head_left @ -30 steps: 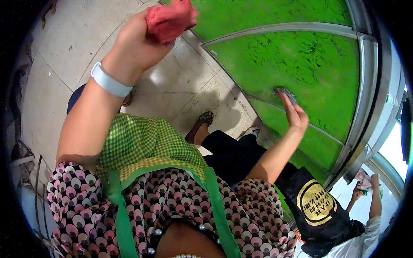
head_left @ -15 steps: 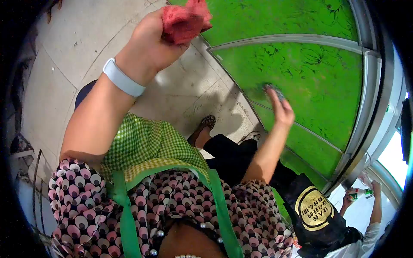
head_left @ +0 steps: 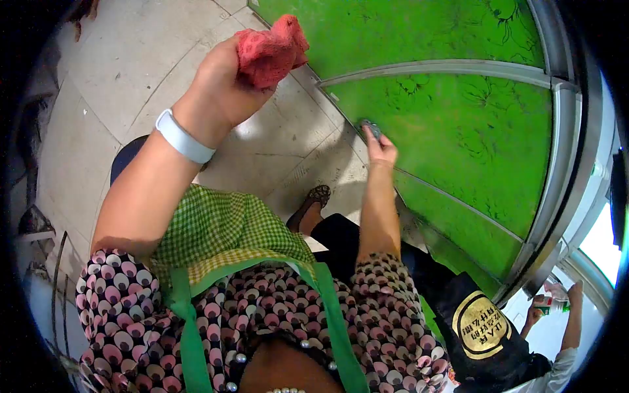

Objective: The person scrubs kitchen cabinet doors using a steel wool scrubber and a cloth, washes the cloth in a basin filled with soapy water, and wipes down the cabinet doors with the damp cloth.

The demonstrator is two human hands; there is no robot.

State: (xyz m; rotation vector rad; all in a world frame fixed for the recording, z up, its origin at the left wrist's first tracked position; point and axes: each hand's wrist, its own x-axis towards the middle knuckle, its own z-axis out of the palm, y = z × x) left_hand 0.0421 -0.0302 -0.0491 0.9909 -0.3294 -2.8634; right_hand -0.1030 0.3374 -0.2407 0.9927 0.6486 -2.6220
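Observation:
My left hand [head_left: 223, 92], with a pale watch band on the wrist, is closed around a crumpled red cloth [head_left: 272, 52] held up over the floor. My right hand [head_left: 382, 150] reaches forward to the left edge of a green panel [head_left: 472, 144]. Its fingers grip a small grey scouring pad [head_left: 371, 128], perhaps steel wool, at the panel's edge; whether the pad touches the surface I cannot tell. Dark floral line patterns and smudges mark the glossy green panel. A metal strip [head_left: 432, 67] separates it from another green panel above.
Pale floor tiles [head_left: 164, 72] lie on the left. A metal frame [head_left: 560, 164] borders the panels on the right. At lower right, another person's hands [head_left: 573, 301] hold a bottle near a black bag [head_left: 468, 327] with a gold round print. A shoe [head_left: 319, 194] stands on the floor.
My right hand has moved left across the green panel to its edge, with the scouring pad. My left hand and the red cloth have shifted slightly left and down in view.

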